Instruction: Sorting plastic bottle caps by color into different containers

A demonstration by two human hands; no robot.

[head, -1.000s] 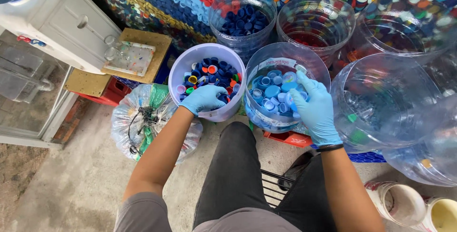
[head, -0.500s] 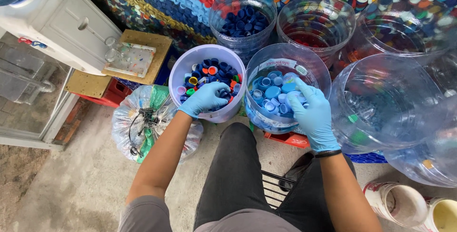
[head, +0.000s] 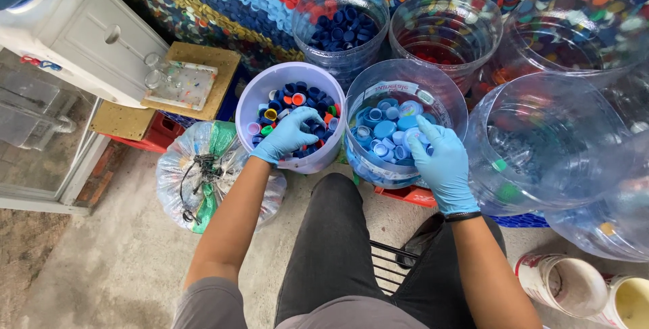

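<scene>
Over a concrete floor [head: 101, 268], in front of a wall of coloured bottle caps [head: 270, 5], we sit with both gloved hands down in two tubs of caps. Our left hand [head: 287, 136], in a pale blue glove, reaches into the white bucket [head: 260, 96], its fingers [head: 307, 121] curled down among the mixed caps [head: 287, 103], dark blue, red, yellow and green; we cannot tell whether they grip one. Our right hand [head: 439, 160], gloved the same and with a black band at the wrist, rests in the clear container [head: 446, 96] just beside the bucket, fingers loosely spread and pressed onto the light blue caps [head: 385, 130] that fill it; whether it holds any is hidden.

Behind these two stand another clear tub of dark blue caps [head: 341, 28] and a clear tub with red caps [head: 443, 38] at its bottom. To our right lie large clear water jugs [head: 554, 146], nearly touching the container. To our left a tied plastic sack [head: 203, 173] sits on the floor against the bucket, near a wooden board [head: 203, 76] and a white water dispenser [head: 74, 32]. Our dark trousers [head: 338, 248] fill the foreground, and two white pots [head: 568, 282] stand at lower right.
</scene>
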